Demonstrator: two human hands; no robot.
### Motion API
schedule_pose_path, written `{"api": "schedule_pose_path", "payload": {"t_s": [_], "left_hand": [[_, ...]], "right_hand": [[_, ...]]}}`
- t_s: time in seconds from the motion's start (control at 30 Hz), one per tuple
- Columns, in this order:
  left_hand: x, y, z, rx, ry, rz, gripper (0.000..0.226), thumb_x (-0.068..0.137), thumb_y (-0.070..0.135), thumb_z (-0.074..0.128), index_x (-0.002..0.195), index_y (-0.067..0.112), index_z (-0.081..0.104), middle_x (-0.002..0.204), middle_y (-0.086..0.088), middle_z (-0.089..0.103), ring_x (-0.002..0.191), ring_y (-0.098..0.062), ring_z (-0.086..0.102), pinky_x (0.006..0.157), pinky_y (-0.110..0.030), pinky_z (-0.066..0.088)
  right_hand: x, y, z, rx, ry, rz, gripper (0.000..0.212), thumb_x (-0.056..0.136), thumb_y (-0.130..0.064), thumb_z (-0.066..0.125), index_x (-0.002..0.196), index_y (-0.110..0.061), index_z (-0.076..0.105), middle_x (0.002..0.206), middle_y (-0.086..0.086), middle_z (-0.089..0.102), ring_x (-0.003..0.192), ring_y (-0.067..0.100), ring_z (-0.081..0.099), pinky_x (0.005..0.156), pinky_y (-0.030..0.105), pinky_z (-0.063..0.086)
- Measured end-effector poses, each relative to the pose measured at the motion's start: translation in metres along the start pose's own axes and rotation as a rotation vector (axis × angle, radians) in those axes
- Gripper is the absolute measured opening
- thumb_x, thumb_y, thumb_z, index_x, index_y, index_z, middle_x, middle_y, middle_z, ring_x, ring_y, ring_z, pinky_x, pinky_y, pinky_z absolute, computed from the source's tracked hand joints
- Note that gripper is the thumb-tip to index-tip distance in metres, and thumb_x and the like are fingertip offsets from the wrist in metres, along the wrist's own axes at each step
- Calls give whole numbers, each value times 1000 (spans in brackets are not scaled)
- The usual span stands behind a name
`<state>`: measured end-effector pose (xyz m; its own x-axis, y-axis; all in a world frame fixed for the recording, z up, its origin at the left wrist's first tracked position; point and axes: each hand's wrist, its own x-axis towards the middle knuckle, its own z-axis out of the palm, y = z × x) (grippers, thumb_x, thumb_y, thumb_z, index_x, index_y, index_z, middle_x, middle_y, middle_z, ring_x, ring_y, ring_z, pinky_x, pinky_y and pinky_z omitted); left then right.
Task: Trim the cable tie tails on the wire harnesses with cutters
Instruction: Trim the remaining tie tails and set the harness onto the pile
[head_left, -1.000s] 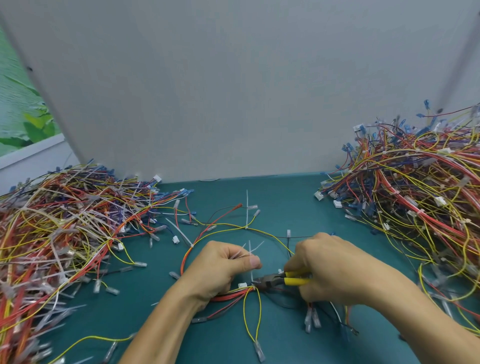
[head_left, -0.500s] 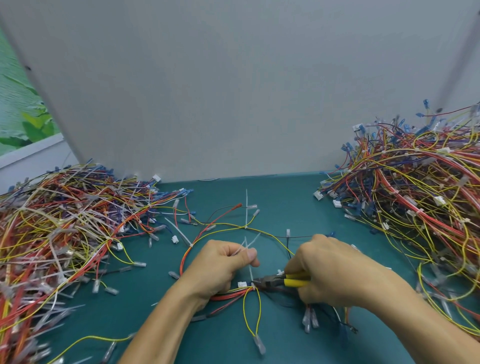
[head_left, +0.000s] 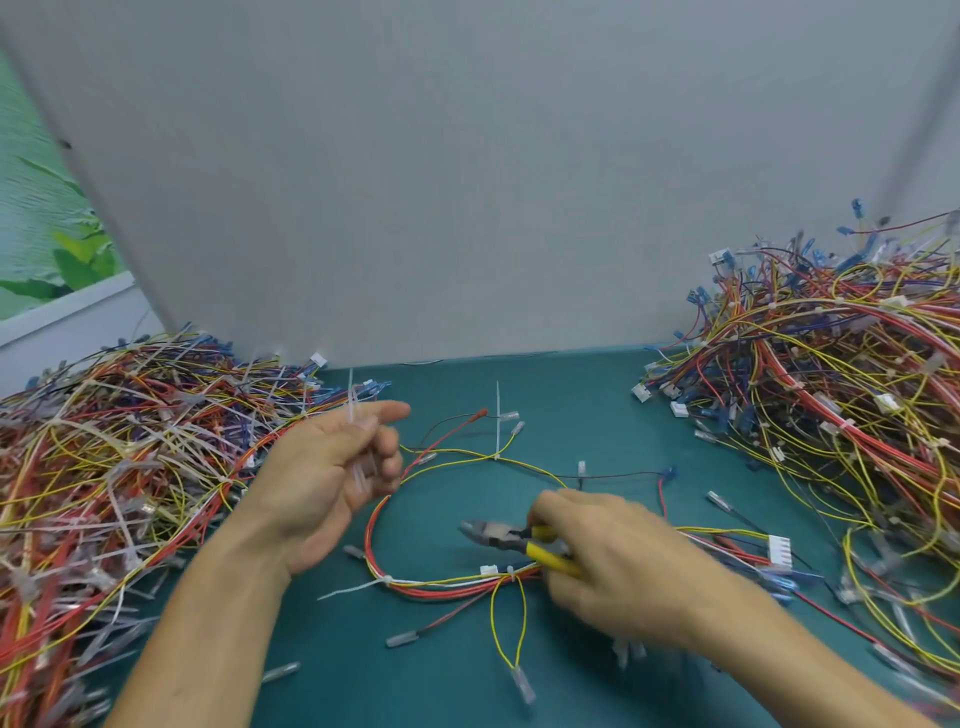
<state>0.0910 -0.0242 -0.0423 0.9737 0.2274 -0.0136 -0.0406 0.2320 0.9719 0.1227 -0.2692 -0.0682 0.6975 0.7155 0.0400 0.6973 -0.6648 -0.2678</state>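
Note:
A wire harness (head_left: 447, 579) of red, yellow and white wires lies looped on the green mat, bound by white cable ties. One tie tail (head_left: 350, 590) sticks out to the left at the loop's bottom, another tail (head_left: 497, 415) stands upright at the loop's far side. My right hand (head_left: 618, 566) grips yellow-handled cutters (head_left: 498, 535), jaws pointing left just above the harness bundle. My left hand (head_left: 332, 478) is raised palm-up left of the loop, holding cut white tie tails (head_left: 358, 447) between thumb and fingers.
A big heap of harnesses with long tie tails (head_left: 119, 483) fills the left side. Another heap (head_left: 841, 415) covers the right. A grey partition wall (head_left: 467, 182) closes off the back. Loose terminals lie on the green mat (head_left: 571, 405).
My left hand lifted off the harness and swung up and left, carrying cut tie tails. The cutters drew back slightly from the tie near the bundle.

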Motion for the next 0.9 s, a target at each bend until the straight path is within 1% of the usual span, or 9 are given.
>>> {"api": "schedule_pose_path", "payload": {"t_s": [0.13,0.23,0.3,0.37,0.43,0.5,0.6,0.73,0.9], "left_hand": [[4,3,-13,3,90,22,24,97,3,36,104,6,59,50,4,32,39,-8,26,37,-18,27],[5,-3,-19,230,133,40,15,89,-3,51,91,6,63,46,6,27,37,-7,19,37,-14,19],[2,-7,-22,486,60,69,16,80,-7,65,85,7,69,46,5,28,38,-8,22,38,-15,21],[-1,-11,-20,716,-105,61,23,75,-9,72,86,11,71,46,7,29,40,-7,26,41,-14,26],[-4,-14,-16,862,-267,10,27,75,-9,71,89,14,69,47,11,30,43,-6,27,46,-14,28],[-7,-17,-13,939,-369,-49,30,76,-10,68,91,16,67,49,10,32,48,-7,30,53,-20,36],[-12,-17,-14,996,-385,-68,30,76,-7,69,91,18,66,52,10,34,52,-8,34,65,-30,46],[-19,-7,-16,1125,-391,-33,28,76,4,74,88,27,64,52,13,36,51,-3,32,53,-19,30],[-29,-16,-4,1206,-480,-89,32,69,14,80,87,32,61,52,15,39,50,-2,36,51,-19,29]], "right_hand": [[3,-6,16,-8,43,-46,20,92,-39,48,108,-29,44,109,-6,54,104,23,51,80,37,45],[3,3,11,-29,16,-2,20,89,-37,50,106,-28,45,103,-7,58,100,25,54,76,37,46],[3,11,4,-52,-34,40,22,86,-37,52,105,-29,47,101,-6,60,99,25,55,74,35,47],[2,17,-2,-71,-91,73,24,83,-37,54,106,-30,49,102,-4,62,99,25,57,75,34,47],[1,21,-7,-79,-127,85,27,81,-37,57,107,-31,51,105,-5,62,101,23,57,78,33,49],[1,22,-10,-79,-141,83,28,81,-38,58,108,-31,53,106,-6,62,103,20,56,81,33,49],[1,21,-16,-54,-146,69,30,82,-41,60,110,-30,56,109,-7,57,107,18,52,88,35,48],[-1,15,-23,-10,-75,57,33,84,-44,60,114,-31,59,110,-7,57,108,17,53,90,37,47],[-4,2,-25,-50,-24,29,33,84,-43,58,116,-37,58,107,-10,55,103,19,53,84,35,49]]}}
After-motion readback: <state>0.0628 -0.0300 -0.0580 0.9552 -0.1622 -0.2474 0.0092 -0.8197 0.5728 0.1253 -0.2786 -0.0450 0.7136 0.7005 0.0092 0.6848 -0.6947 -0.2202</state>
